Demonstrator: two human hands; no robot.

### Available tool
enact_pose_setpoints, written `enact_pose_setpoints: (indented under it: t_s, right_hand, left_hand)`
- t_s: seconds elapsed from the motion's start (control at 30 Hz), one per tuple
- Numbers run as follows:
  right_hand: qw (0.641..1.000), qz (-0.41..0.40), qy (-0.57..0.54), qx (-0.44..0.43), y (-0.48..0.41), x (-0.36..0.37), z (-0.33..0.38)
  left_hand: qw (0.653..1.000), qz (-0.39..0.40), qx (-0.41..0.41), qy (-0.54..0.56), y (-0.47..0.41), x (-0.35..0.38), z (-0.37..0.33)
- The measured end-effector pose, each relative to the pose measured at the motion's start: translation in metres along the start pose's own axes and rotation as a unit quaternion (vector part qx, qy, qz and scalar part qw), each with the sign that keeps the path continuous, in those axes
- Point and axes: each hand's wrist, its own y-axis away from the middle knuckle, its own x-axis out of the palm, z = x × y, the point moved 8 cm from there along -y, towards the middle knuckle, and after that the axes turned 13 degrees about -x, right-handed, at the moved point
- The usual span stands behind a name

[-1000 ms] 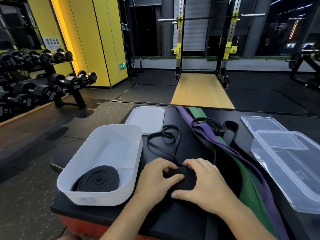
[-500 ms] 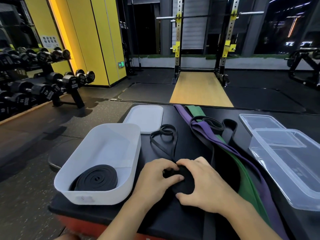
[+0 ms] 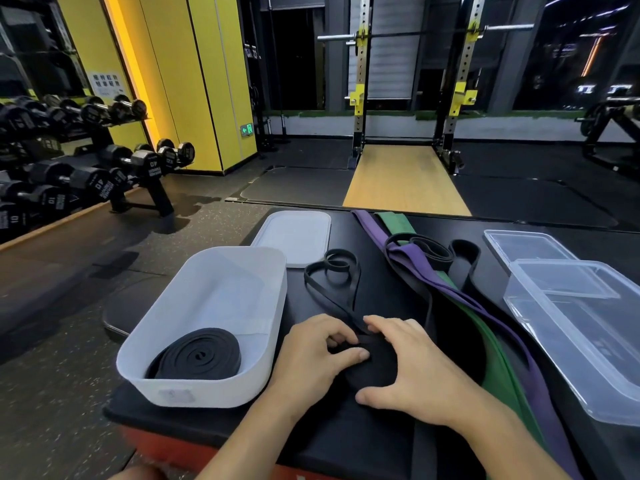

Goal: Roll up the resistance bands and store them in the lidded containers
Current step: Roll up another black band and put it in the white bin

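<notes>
A: Hands?

B: Both are closed round the half-made roll (image 3: pixel 375 367) of the thin black band, lower centre of frame, on the desk (image 3: pixel 346 434). The left hand (image 3: pixel 311 351) pinches it with thumb and curled fingers. The right hand (image 3: pixel 415 368) cups its right side, thumb at the near edge.

A: Rest of that band?

B: The loose tail (image 3: pixel 332 271) runs up-frame from the hands to a looped heap at centre, just below the white lid (image 3: pixel 294 237).

A: Doing the step well?

B: My call: hold the coil flat on the desk, turn with 1 hand and feed with the other, taut so the layers stack flush. The loops look twisted, so flatten them before they reach the coil.

A: Then?

B: Probably into the white container (image 3: pixel 239 251), left of the hands. 1 rolled black band (image 3: pixel 197 355) already lies inside, and there looks to be room.

A: In the way?

B: The purple band (image 3: pixel 401 252), green band (image 3: pixel 394 223) and a wider black band (image 3: pixel 465 284) lie overlapped just right of the right hand, running from top centre to lower right. The tail could snag there. The clear container (image 3: pixel 540 327) and clear lid (image 3: pixel 523 245) sit at the right edge, apart. The dumbbell rack (image 3: pixel 104 174), upper left, is irrelevant.
</notes>
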Motion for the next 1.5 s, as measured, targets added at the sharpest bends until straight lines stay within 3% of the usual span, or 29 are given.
enact_pose_setpoints:
  t_s: [0.13, 0.27, 0.37, 0.47, 0.73, 1.23, 1.5]
  right_hand:
    - [0.999, 0.004, -0.029, 0.036, 0.003, -0.001, -0.005]
    - [0.999, -0.023, 0.044, 0.01, -0.002, 0.003, 0.006]
    - [0.994, -0.064, 0.074, 0.045, -0.003, 0.004, 0.007]
    - [0.988, -0.093, 0.099, 0.071, -0.003, 0.002, 0.009]
    - [0.999, 0.012, 0.035, 0.005, 0.005, -0.003, -0.002]
    - [1.0, 0.001, 0.008, -0.017, 0.0, 0.004, 0.001]
    - [0.997, -0.052, 0.056, 0.013, -0.003, -0.003, 0.01]
  left_hand:
    - [1.0, 0.011, -0.002, -0.004, 0.001, 0.001, 0.0]
    - [1.0, 0.007, 0.028, -0.002, 0.001, 0.003, -0.005]
    - [0.997, -0.039, 0.035, -0.05, 0.004, -0.001, -0.009]
    - [0.997, -0.033, 0.016, -0.065, 0.004, 0.0, -0.008]
    - [0.999, -0.015, -0.008, -0.034, 0.001, -0.003, -0.002]
    - [0.998, 0.044, 0.043, 0.007, 0.0, 0.009, -0.004]
    - [0.996, -0.039, 0.036, -0.07, 0.0, 0.001, -0.006]
